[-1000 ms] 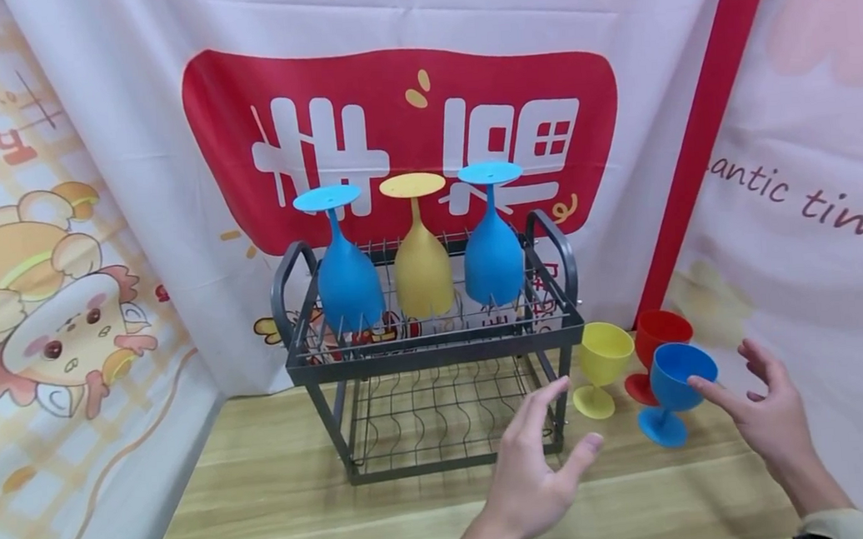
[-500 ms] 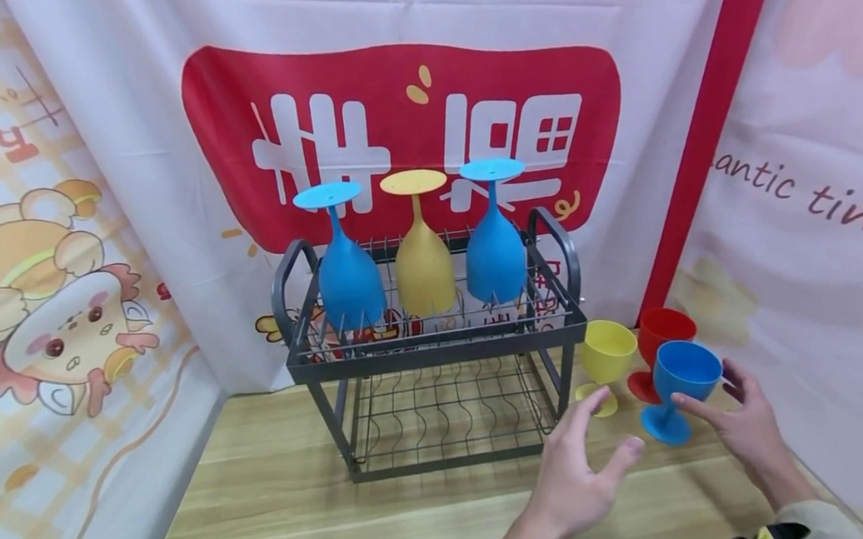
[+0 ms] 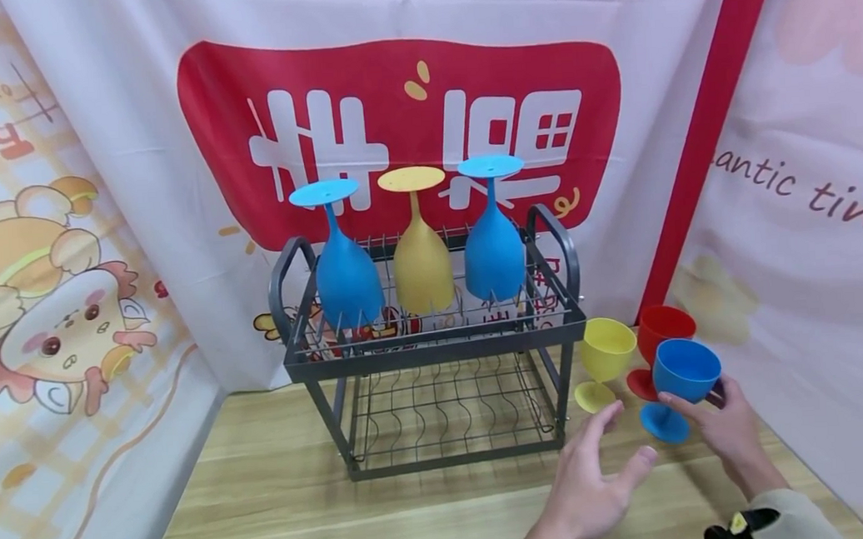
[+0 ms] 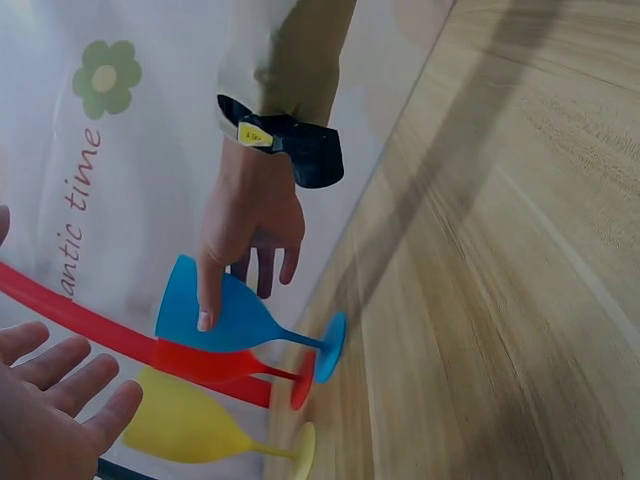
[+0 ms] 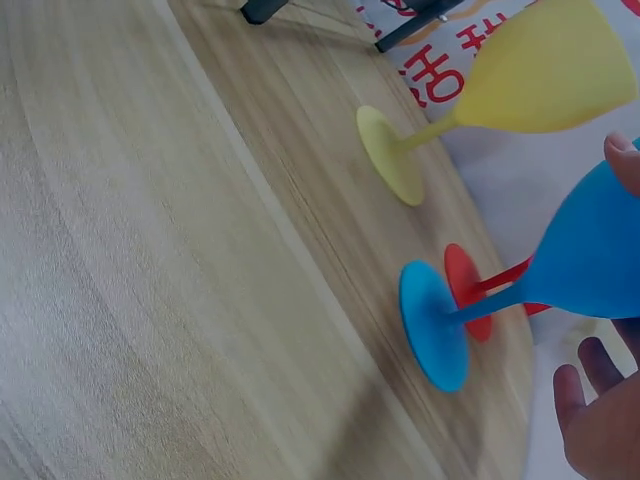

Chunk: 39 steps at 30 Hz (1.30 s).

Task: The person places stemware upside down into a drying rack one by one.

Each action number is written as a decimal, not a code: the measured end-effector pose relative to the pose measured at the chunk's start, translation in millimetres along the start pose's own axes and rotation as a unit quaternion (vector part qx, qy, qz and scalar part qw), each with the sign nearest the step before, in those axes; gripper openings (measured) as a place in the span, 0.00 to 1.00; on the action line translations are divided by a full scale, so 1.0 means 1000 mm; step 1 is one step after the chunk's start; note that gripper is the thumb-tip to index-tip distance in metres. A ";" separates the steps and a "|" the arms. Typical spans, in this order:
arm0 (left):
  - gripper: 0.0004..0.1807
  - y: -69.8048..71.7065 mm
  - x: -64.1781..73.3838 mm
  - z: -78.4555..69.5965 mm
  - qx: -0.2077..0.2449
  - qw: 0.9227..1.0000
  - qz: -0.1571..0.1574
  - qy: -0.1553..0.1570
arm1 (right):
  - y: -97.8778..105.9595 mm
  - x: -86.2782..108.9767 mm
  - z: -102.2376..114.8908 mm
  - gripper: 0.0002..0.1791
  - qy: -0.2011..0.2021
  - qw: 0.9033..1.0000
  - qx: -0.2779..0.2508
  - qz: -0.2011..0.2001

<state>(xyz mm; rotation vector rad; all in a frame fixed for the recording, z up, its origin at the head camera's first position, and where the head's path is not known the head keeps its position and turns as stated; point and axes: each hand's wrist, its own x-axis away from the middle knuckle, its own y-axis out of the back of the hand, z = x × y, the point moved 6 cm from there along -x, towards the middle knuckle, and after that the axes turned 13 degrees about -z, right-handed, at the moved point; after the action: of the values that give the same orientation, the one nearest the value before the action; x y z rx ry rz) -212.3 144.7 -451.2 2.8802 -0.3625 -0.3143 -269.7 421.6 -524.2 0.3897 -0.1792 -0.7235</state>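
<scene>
My right hand (image 3: pixel 727 431) grips the upright blue goblet (image 3: pixel 683 381) on the wooden tabletop (image 3: pixel 389 519) by its bowl (image 4: pixel 245 312), presumably for wider purchase than the stem (image 5: pixel 490 301); my left hand (image 3: pixel 588 488), relaxed, holds nothing.

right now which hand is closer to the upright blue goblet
Right. The right hand is at the upright blue goblet, thumb touching its side; the left hand is open and apart from it, off to its left.

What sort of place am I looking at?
Probably a staged tabletop set rather than a working kitchen: printed fabric hangs behind and beside a wood-grain table, on which a dark two-tier rack stands.
</scene>
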 end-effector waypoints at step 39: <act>0.32 0.010 -0.004 -0.003 0.027 0.999 -0.014 -0.012 | -0.001 0.010 -0.005 0.60 0.028 0.997 -0.056 -0.037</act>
<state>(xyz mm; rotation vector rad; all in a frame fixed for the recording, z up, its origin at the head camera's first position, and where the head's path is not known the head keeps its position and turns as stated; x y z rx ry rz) -217.6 137.4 -444.8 2.9397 -0.3409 -0.3499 -261.2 415.6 -528.5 0.3117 -0.0707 -0.7909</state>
